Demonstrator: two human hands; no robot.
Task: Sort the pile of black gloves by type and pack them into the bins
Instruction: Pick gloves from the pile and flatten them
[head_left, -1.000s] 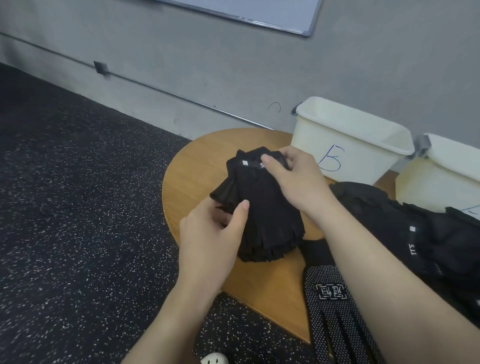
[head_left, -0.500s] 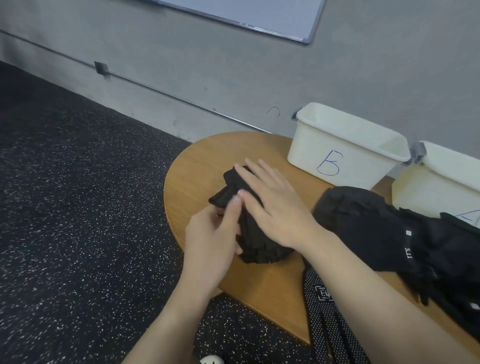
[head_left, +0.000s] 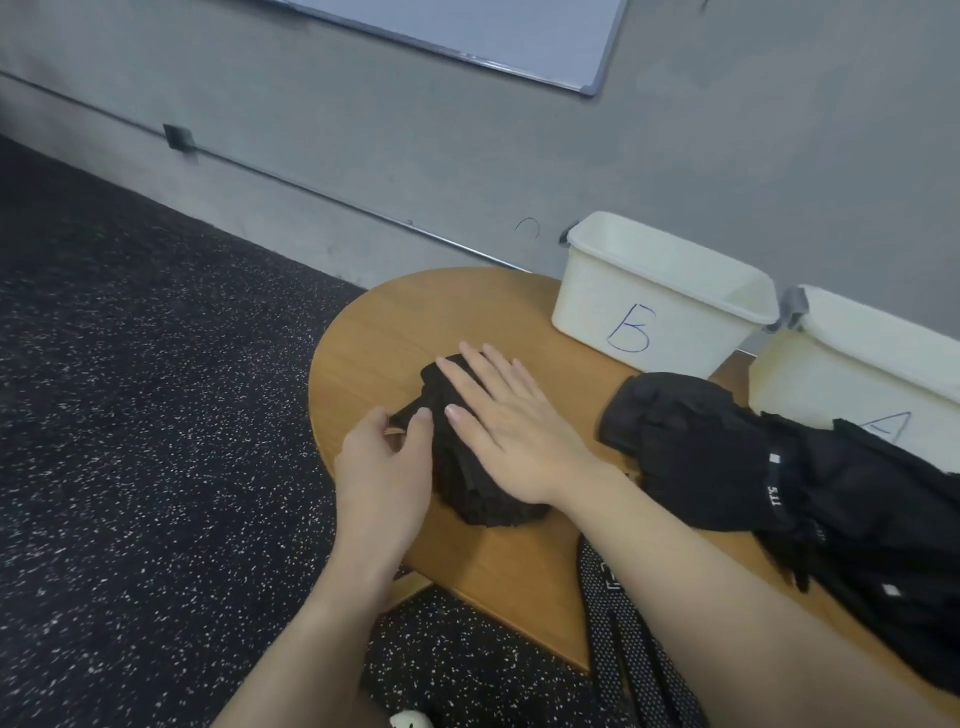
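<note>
Your right hand (head_left: 511, 434) is no longer pinching the top edge of the stacked black gloves (head_left: 470, 467); it is now lying flat over them with fingers straight, pointing toward 11 o'clock, pressing the stack down onto the wooden table (head_left: 374, 332). The stack, held up off the table a second ago, is now lying low and flattened. Your left hand (head_left: 384, 467) is sliding to its 9 o'clock edge, thumb touching the fabric.
</note>
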